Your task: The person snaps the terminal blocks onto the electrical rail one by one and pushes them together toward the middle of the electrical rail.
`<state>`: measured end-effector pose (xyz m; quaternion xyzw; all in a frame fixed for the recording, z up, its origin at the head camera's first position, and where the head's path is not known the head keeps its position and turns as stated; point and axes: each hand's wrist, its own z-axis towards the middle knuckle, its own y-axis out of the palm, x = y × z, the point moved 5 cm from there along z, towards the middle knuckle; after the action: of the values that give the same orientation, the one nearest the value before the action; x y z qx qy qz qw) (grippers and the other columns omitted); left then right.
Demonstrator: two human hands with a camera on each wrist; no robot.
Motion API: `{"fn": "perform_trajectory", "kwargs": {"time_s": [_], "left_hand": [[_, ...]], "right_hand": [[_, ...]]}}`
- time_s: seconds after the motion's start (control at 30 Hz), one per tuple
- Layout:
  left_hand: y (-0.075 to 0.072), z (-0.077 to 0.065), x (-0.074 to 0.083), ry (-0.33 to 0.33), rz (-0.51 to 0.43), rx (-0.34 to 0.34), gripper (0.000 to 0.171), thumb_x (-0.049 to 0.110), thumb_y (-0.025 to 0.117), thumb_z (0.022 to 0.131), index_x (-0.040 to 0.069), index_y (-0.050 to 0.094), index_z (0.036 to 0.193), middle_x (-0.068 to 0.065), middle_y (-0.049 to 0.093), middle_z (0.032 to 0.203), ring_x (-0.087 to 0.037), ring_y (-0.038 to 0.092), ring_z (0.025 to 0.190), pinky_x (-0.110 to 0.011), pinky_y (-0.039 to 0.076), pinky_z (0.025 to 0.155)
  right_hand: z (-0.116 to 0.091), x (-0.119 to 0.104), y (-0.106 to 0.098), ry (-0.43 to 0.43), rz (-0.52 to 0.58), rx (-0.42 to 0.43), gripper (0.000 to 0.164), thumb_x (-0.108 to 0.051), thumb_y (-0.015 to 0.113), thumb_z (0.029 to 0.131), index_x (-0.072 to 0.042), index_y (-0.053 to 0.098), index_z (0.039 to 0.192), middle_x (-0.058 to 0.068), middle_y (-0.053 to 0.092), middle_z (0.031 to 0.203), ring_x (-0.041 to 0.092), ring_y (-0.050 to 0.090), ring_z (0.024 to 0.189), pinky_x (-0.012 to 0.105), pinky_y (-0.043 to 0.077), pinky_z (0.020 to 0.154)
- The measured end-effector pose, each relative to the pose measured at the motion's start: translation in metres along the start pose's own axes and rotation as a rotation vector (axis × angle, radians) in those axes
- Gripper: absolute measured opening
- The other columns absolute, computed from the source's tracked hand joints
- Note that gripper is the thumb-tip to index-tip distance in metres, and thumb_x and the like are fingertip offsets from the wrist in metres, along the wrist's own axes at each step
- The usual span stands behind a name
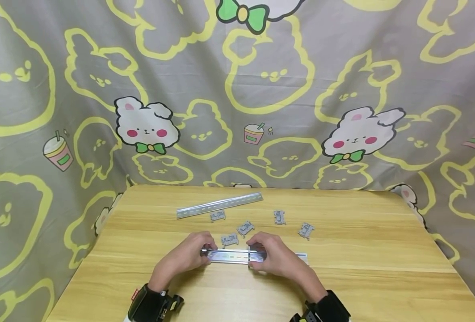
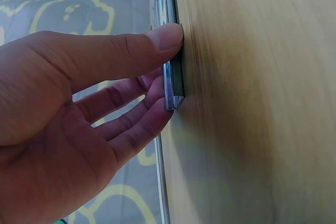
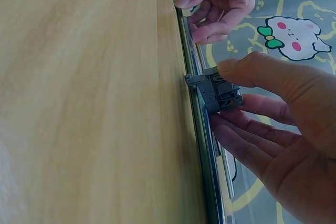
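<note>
A slotted metal DIN rail [image 1: 230,256] lies crosswise near the front of the table, between both hands. My left hand [image 1: 190,253] grips its left end; in the left wrist view the thumb [image 2: 167,37] presses one edge and the fingers curl against the other. My right hand [image 1: 276,256] pinches a grey terminal block [image 3: 218,92] between thumb and fingers. That block stands across the rail right of its middle, one foot at the rail's near edge in the right wrist view. The rail's right end shows beyond the right hand.
A second slotted rail [image 1: 221,205] lies slanted at the back of the table [image 1: 366,250]. Several loose grey terminal blocks, including one [image 1: 229,240] just behind the held rail and one [image 1: 306,230] farther right, lie scattered. A patterned curtain [image 1: 205,89] hangs behind.
</note>
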<state>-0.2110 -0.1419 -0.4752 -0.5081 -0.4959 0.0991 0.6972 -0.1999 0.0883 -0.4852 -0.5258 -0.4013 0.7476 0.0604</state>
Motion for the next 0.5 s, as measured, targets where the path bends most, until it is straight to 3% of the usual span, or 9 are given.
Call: {"fn": "perform_trajectory", "kwargs": {"time_s": [0.5], "left_hand": [[0.0, -0.0002, -0.0012, -0.017, 0.011, 0.0, 0.03, -0.007, 0.085, 0.076, 0.002, 0.073, 0.102, -0.003, 0.066, 0.098, -0.022, 0.065, 0.091, -0.039, 0.059, 0.083]], "right_hand": [[-0.0005, -0.0032, -0.0038, -0.007, -0.044, -0.016, 0.051, -0.016, 0.09, 0.077, -0.001, 0.07, 0.121, 0.007, 0.072, 0.114, 0.023, 0.069, 0.104, 0.036, 0.057, 0.094]]}}
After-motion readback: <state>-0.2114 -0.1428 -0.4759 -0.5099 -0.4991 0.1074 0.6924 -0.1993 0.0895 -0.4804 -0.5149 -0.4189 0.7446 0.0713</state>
